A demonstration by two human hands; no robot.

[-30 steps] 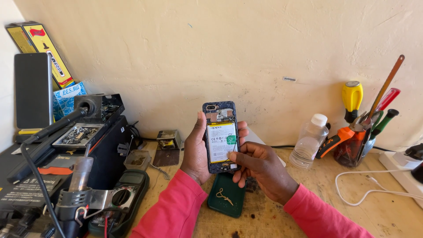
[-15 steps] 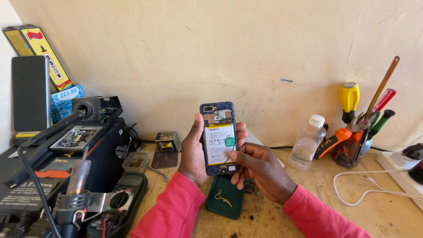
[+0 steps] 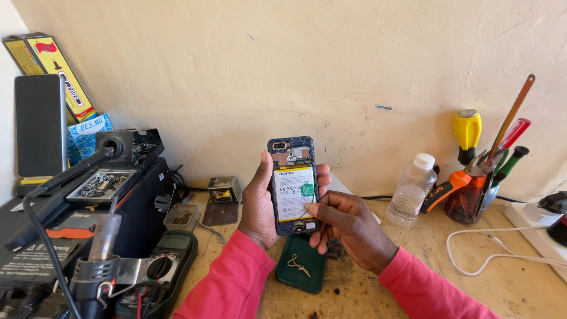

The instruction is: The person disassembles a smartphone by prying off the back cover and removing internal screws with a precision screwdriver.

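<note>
The left hand (image 3: 260,204) grips an opened rectangular phone (image 3: 292,184) upright, its glossy white battery exposed; at four o'clock, the right hand (image 3: 348,227) pinches a thin tool against it.

The left hand (image 3: 260,204) covers the left edge and back of the opened phone (image 3: 292,186); its fingers (image 3: 323,172) show only as tips past the right side. The right hand (image 3: 348,227) hides the phone's lower right corner and appears to pinch a thin tool, too small to identify. The green case (image 3: 301,270) is partly covered by both wrists. At the worktop's (image 3: 520,283) right edge, the power strip (image 3: 540,221) is cut off.
</note>
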